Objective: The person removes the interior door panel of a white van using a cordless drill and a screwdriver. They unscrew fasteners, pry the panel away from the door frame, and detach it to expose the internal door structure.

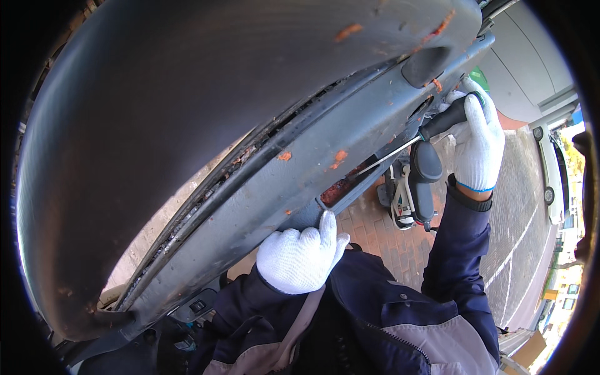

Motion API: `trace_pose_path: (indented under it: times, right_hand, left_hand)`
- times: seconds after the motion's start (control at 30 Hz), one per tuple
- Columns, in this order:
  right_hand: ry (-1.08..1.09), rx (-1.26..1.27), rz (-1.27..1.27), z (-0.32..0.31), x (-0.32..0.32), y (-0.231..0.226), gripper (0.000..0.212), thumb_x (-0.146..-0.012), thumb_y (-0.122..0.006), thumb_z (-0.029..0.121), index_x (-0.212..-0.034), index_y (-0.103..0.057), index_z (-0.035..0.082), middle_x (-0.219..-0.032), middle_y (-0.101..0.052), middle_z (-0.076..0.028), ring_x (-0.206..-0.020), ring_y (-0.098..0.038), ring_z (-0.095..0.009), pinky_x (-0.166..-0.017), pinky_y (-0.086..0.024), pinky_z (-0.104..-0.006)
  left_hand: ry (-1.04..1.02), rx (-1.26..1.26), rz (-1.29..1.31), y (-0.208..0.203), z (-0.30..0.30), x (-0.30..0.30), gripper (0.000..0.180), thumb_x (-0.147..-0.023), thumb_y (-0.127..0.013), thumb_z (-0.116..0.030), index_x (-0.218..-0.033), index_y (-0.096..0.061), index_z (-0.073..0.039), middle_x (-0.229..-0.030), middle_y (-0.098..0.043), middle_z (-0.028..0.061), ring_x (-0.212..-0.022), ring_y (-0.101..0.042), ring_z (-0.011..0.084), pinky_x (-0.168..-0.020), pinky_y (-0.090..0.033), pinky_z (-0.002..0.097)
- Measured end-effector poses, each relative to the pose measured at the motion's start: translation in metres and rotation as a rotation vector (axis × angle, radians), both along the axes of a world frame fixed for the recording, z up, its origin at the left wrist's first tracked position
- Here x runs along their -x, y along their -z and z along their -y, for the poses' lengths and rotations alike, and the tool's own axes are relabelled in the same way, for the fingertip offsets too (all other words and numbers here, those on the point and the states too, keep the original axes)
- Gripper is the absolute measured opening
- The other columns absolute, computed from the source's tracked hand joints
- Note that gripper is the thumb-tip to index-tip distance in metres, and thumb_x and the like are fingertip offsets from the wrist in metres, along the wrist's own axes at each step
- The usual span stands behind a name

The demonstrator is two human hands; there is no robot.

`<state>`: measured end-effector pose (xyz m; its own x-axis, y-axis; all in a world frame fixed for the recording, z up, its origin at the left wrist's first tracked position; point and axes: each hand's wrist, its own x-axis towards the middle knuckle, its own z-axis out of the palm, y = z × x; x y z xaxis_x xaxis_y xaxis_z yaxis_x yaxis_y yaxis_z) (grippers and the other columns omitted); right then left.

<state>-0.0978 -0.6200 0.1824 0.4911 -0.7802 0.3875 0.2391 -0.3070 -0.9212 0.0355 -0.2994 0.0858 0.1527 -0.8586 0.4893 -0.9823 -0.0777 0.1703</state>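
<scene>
My right hand (478,134), in a white knit glove, is closed around the black handle of a screwdriver (444,122). The long metal shaft slants down to the left, its tip inside an oblong recess (337,189) in a grey car door panel (250,203). Reddish-brown dirt or rust lines that recess. Below it my left hand (300,257), gloved the same way, holds nothing. Its index finger stretches up to the recess's lower edge, the thumb stands apart, and the other fingers are curled against the panel.
A large dark curved panel (156,119) fills the upper left. Orange-brown flakes (339,158) cling to the door panel. Beyond it a parked scooter (412,187) stands on brick paving (400,247). A white car (550,175) is at the far right.
</scene>
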Motion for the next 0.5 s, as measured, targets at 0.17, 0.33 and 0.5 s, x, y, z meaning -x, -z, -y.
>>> trace_pose_path:
  times: [0.17,0.33,0.5]
  right_hand:
    - [-0.149,-0.101,-0.015,0.003,0.016,-0.009,0.042,-0.117,-0.057,0.017,-0.153,-0.055,-0.005,-0.128,-0.072,-0.02,-0.109,-0.076,-0.032,-0.09,-0.069,-0.0435]
    - [-0.12,-0.052,-0.103,0.022,0.019,-0.002,0.032,-0.114,-0.066,0.018,-0.139,-0.065,-0.003,-0.123,-0.072,-0.016,-0.109,-0.075,-0.028,-0.094,-0.065,-0.0381]
    - [0.139,0.328,-0.315,0.043,0.013,0.019,0.023,-0.11,-0.07,0.012,-0.127,-0.069,-0.003,-0.119,-0.071,-0.013,-0.106,-0.073,-0.023,-0.094,-0.062,-0.0333]
  left_hand:
    - [0.0,0.069,0.04,0.001,0.002,-0.001,0.054,-0.094,-0.085,-0.038,-0.126,-0.08,0.004,-0.059,-0.052,0.0039,-0.048,-0.05,0.0215,-0.047,-0.042,0.0407]
    - [0.0,0.05,0.019,-0.002,0.002,-0.001,0.053,-0.093,-0.085,-0.038,-0.125,-0.08,0.004,-0.056,-0.052,0.005,-0.045,-0.051,0.022,-0.045,-0.041,0.0409]
    - [0.03,0.083,0.053,-0.001,0.003,-0.004,0.053,-0.096,-0.084,-0.04,-0.124,-0.08,0.005,-0.061,-0.047,0.0018,-0.045,-0.045,0.0163,-0.042,-0.039,0.0355]
